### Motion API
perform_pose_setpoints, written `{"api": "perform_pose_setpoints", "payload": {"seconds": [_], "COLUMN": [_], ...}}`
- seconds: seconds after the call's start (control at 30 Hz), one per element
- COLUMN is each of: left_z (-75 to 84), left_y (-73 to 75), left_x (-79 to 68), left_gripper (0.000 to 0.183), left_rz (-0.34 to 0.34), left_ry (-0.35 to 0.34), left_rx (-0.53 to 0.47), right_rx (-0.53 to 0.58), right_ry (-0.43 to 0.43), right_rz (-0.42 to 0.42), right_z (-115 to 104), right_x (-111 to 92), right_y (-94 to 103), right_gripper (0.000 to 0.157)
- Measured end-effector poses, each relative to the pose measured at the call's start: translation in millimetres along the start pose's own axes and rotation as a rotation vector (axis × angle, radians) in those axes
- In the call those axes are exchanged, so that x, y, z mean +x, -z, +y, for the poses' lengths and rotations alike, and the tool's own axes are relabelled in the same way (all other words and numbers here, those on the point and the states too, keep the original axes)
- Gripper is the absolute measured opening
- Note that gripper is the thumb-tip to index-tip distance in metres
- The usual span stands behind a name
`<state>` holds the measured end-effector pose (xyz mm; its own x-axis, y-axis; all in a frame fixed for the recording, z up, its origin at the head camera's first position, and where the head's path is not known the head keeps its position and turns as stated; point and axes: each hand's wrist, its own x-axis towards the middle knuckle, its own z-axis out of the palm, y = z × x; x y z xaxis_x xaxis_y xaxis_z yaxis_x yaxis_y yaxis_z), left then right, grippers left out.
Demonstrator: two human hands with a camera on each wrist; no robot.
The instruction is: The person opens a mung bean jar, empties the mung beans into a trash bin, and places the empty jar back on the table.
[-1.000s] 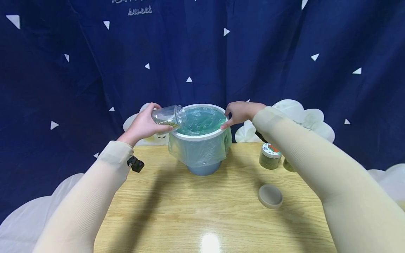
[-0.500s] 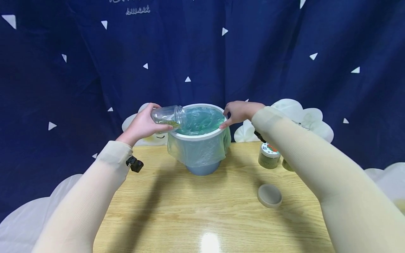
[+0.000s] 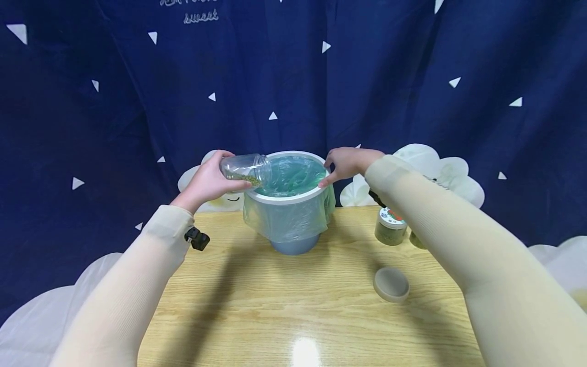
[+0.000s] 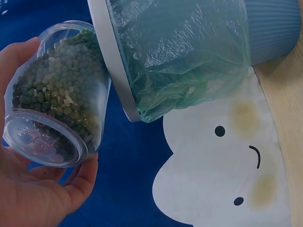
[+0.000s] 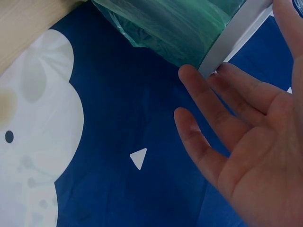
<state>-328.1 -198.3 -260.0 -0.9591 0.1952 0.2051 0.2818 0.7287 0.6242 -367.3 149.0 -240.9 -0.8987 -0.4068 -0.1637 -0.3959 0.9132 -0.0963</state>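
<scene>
My left hand [image 3: 208, 179] grips a clear plastic jar [image 4: 35, 132], which lies tilted on its side with its mouth over the left rim of a blue trash bin [image 3: 295, 246]. Small green beans [image 4: 57, 94], like mung beans, fill the lower side of the jar. A thin green bag [image 3: 284, 219] lines the bin and hangs down over its outside. At the right of the bin's white rim [image 3: 293, 198], my right hand [image 3: 348, 162] has its thumb and fingertips against the edge. In the right wrist view its fingers [image 5: 208, 109] are spread and only slightly bent.
On the wooden table [image 3: 275, 306] to the right lies a round beige lid [image 3: 391, 284]. Behind it stands a lidded jar [image 3: 390, 230] with a printed top, and a second jar [image 3: 416, 240] is partly hidden by my right sleeve. A dark blue curtain [image 3: 293, 66] hangs behind.
The beans have spread a little further along the jar's lower side toward its mouth. Both hands and the bin stay nearly where they were.
</scene>
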Motion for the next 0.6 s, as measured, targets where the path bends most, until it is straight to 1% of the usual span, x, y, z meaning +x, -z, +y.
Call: {"api": "perform_pose_setpoints", "payload": {"seconds": [0.2,0.6], "left_z": [-1.3,0.5], "left_y": [-1.4,-2.5], "left_x": [2.1,1.2], "left_gripper": [0.089,0.087], "left_rz": [0.016,0.021], "left_ry": [0.001,0.012], "left_rx": [0.002,0.000], "right_rx": [-0.007,0.015], "right_ry": [0.015,0.001], "right_rz": [0.006,0.006], "right_z": [-0.4,0.6], "right_x": [-0.1,-1.1], "right_y": [0.5,-0.5], "right_gripper": [0.079,0.079]}}
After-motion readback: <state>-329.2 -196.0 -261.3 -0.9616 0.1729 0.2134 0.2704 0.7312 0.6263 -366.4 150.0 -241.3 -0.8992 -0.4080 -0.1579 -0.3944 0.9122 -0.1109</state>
